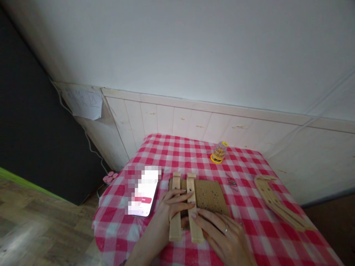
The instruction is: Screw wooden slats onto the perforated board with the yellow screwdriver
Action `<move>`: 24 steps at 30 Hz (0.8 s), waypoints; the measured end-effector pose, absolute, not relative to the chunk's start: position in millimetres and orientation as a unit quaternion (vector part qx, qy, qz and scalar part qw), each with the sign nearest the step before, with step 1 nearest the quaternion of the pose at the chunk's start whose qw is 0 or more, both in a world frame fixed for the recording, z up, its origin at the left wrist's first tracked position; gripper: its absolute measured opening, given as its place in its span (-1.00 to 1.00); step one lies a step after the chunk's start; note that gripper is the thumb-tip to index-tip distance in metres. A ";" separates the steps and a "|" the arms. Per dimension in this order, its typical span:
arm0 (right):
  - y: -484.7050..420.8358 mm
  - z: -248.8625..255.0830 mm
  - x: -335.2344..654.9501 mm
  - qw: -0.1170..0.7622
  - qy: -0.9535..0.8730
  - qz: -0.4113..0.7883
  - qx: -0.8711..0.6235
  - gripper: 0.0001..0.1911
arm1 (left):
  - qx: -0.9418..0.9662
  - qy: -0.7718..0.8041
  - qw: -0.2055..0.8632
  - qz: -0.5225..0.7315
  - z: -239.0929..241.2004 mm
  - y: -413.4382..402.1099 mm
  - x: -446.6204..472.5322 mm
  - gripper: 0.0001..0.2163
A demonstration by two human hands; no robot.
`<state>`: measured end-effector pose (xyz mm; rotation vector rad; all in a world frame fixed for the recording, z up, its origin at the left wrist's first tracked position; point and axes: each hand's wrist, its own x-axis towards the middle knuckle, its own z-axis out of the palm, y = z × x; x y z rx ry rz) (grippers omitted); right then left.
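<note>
Red-checked cloth [172, 151] covers a small table against a white panelled wall. Near its front edge lies a perforated wooden board [210, 195] with two wooden slats [175, 225] across its left end. The left hand [172, 208] lies flat over both slats, seemingly pinning them in line. The right hand [222, 231] rests open, fingertips touching the right one. A phone [144, 194] sits left, a yellow jar [218, 152] far back and curved wooden parts [277, 205] right.

Likely a room in a home. A small table under a red-and-white checked cloth [249, 236] fills the lower centre, with wooden kit pieces [210, 194] on it. Behind is a white wall [194, 44] with pale wooden panelling [166, 118], and wood-look flooring [33, 221] shows at lower left.
</note>
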<state>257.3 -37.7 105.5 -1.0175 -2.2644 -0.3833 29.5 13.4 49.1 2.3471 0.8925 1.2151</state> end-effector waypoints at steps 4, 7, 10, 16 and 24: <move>-37.4 103.7 256.3 0.315 -0.858 -0.141 -0.380 -0.57 | 0.830 0.324 0.187 0.414 51.0 13.5 31.6 -0.67; -37.1 100.2 255.2 0.321 -0.856 -0.139 -0.381 -0.53 | 0.832 0.317 0.190 0.413 48.6 15.9 33.1 -0.68; -37.0 97.3 254.3 0.359 -0.836 -0.148 -0.388 -0.51 | 0.830 0.308 0.198 0.420 44.5 15.7 33.1 -0.63; -37.8 81.4 256.4 0.346 -0.839 -0.155 -0.390 -0.58 | 0.798 0.321 0.212 0.465 37.1 8.3 34.5 -0.63; -37.1 75.1 257.2 0.365 -0.829 -0.164 -0.391 -0.56 | 0.816 0.373 0.187 0.399 52.6 4.1 35.2 -0.69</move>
